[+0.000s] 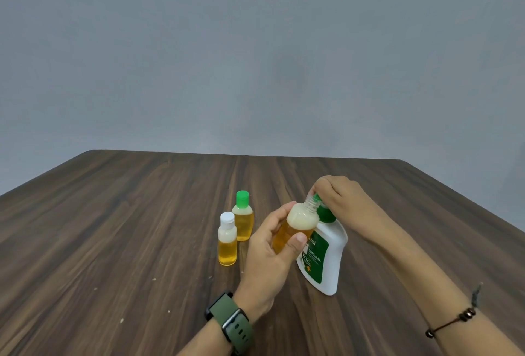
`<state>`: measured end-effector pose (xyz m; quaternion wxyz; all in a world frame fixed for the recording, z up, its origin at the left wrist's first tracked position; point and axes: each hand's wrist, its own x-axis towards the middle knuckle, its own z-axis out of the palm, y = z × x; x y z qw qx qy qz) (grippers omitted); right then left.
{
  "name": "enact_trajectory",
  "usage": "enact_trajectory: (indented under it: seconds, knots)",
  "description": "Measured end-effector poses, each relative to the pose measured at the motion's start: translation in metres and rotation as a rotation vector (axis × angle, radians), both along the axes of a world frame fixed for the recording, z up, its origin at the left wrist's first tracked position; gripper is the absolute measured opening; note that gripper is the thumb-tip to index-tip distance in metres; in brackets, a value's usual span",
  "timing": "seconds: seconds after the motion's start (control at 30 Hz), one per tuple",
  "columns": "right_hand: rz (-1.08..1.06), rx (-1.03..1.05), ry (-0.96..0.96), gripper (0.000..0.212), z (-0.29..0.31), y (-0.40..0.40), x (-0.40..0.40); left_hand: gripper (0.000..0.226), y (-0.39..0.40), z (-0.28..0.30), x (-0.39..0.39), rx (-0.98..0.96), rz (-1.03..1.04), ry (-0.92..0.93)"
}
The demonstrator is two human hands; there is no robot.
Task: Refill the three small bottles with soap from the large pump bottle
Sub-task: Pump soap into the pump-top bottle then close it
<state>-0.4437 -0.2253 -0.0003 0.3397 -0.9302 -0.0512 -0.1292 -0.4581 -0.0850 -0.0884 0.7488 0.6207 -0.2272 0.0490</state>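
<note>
My left hand (267,253) grips an uncapped small bottle (298,222), tilted to the right, holding amber soap with white foam near its threaded neck. Its mouth sits right under the green pump head of the large white pump bottle (326,259). My right hand (341,199) is curled over that pump head and covers most of it. Two more small bottles stand upright on the table to the left: one with a green cap (243,216) and one with a white cap (227,239). Both hold amber soap.
The dark wooden table (113,227) carries a few pale specks near its front. Its far edge meets a plain grey wall. A green watch is on my left wrist and a beaded cord on my right.
</note>
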Motion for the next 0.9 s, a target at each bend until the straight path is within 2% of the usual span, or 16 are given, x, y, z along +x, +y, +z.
enact_trajectory:
  seconds: [0.33,0.47,0.63,0.77,0.9]
  knots:
    - [-0.005,-0.079,0.015,0.029,0.015,0.005,-0.003,0.042,-0.001,0.004,-0.002,-0.018,0.003,0.002]
    - [-0.011,-0.047,0.018,0.037,0.009,0.003,0.000,0.042,-0.001,0.003,-0.001,0.001,0.006,0.012]
    - [-0.016,-0.033,-0.002,0.036,-0.002,-0.001,0.002,0.039,-0.002,0.001,-0.002,0.021,-0.005,0.003]
    - [-0.024,-0.029,-0.015,0.037,0.002,0.001,0.003,0.049,-0.001,0.001,-0.001,0.026,-0.004,-0.016]
    - [-0.016,-0.055,-0.013,0.039,0.009,0.002,0.003,0.044,-0.002,0.001,0.001,0.017,0.002,-0.021]
